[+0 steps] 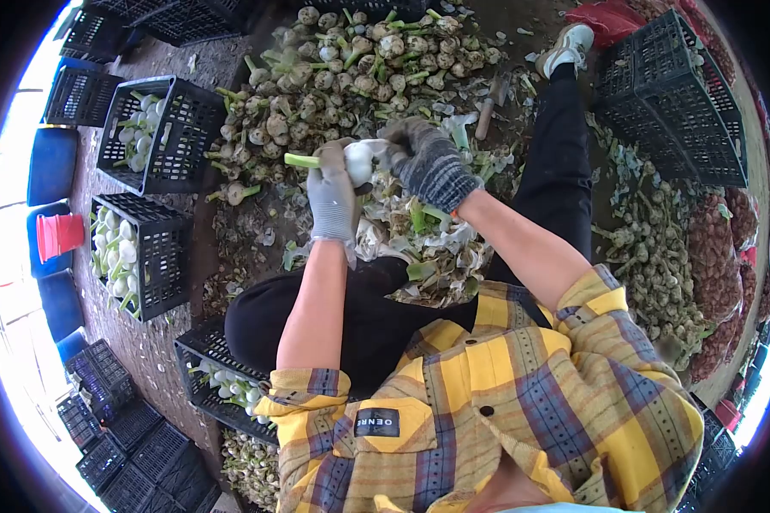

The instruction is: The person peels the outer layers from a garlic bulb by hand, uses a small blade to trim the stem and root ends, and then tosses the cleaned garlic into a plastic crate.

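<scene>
Centrally, just above the middle of the frame, a white garlic bulb [364, 158] is gripped between both gloved hands. The left hand [332, 192], in a pale grey glove, is closed around the bulb's underside and its green stem [302, 161], which juts toward the left. The right hand [428, 162], in a dark speckled knit glove, is closed over the bulb from the right, its fingers curled onto the top. Behind the hands, across the upper middle of the frame, a large heap of unpeeled garlic [359, 64] with green stalks is spread on the ground. Below the hands, a litter of peeled skins and cut stalks [419, 248] is seen beside a black-trousered leg. A wooden-handled tool [490, 111] is laid at the right of the heap. At the left of the frame, two black crates [184, 128] [167, 265] are part-filled with cleaned white bulbs, and a third crate [205, 350] with bulbs is set at the lower left. At the right edge, mesh sacks of garlic [719, 274] are stacked, with an upturned black crate [684, 94] above them.
</scene>
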The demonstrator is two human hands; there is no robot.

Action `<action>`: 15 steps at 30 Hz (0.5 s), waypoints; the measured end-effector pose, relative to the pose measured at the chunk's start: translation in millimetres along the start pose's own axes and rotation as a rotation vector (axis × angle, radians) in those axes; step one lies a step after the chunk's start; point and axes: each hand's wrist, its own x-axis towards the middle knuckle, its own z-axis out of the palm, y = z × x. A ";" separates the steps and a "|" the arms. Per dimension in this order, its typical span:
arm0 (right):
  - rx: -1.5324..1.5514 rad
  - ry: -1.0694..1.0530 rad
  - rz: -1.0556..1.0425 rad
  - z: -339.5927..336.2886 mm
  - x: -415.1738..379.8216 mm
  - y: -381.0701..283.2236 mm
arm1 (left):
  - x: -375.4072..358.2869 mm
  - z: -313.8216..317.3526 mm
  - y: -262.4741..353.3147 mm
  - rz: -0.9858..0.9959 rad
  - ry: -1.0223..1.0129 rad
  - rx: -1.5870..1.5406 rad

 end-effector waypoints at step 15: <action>0.844 -0.477 0.460 -7.4 3.3 -29.2 | -1.8 -2.6 18.6 -0.166 -0.158 -0.379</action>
